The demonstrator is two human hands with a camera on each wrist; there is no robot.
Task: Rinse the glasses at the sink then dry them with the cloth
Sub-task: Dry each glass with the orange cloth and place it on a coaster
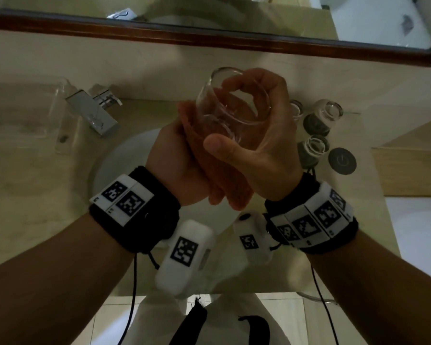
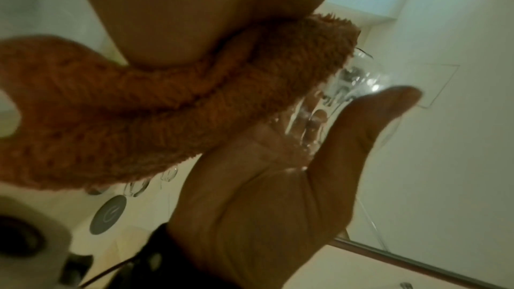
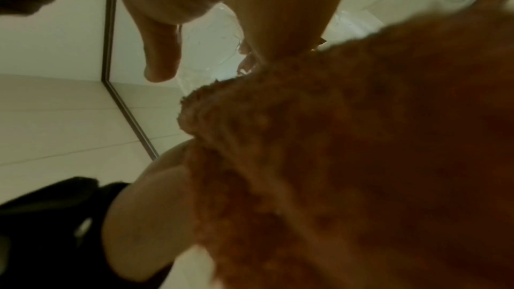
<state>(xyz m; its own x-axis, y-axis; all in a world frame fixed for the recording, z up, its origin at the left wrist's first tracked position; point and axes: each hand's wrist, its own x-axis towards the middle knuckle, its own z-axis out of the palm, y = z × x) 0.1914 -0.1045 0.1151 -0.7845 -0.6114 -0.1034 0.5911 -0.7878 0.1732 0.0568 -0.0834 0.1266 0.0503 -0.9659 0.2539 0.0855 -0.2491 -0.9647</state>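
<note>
Gripping a clear glass [image 1: 230,113] above the sink [image 1: 120,158], the right hand [image 1: 261,145] curls its fingers over the rim and sets its thumb on the near wall, a closed grip. Seen from the head camera, the glass tilts, mouth toward the mirror [image 1: 209,18] and up, its long axis leaning away from the person. The left hand [image 1: 184,170] closes on an orange cloth [image 1: 224,170], pressed against the glass's left side and base. A chrome faucet [image 1: 92,110] stands to the left on the beige desk [image 1: 35,195]; more glasses [image 1: 321,115] sit upturned to the right, near a round grey disc [image 1: 342,161].

From the left wrist, the cloth [image 2: 139,107] wraps under the left hand [image 2: 194,8], touching the wet glass [image 2: 353,87], which the right hand [image 2: 264,206] cradles with its thumb along the wall.

From the right wrist, the blurred cloth [image 3: 347,162] fills most of the picture; the right hand's fingers [image 3: 161,52] hook over the glass [image 3: 211,47] against pale tiled walls.
</note>
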